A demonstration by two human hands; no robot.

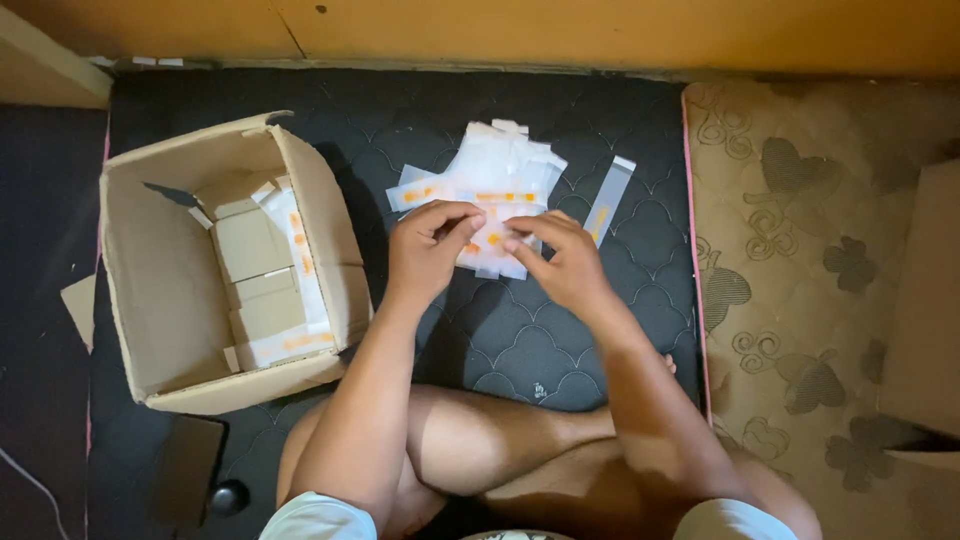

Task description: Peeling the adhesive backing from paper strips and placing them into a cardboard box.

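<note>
Dark quilted mattress (560, 330) carries our work, a cardboard box (150, 290) open near its left edge. Toward the far edge, our left hand (428, 245) and right hand (565, 262) pinch one clear sleeve (492, 240) between closed fingers, atop the loose pile (490, 175). Its long axis seems to run left to right, though we cannot tell its open end. These slick sleeves could slide, so we might lift two at once.

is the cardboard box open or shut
Open: the cardboard box has its flaps up, and small packets show inside.
</note>
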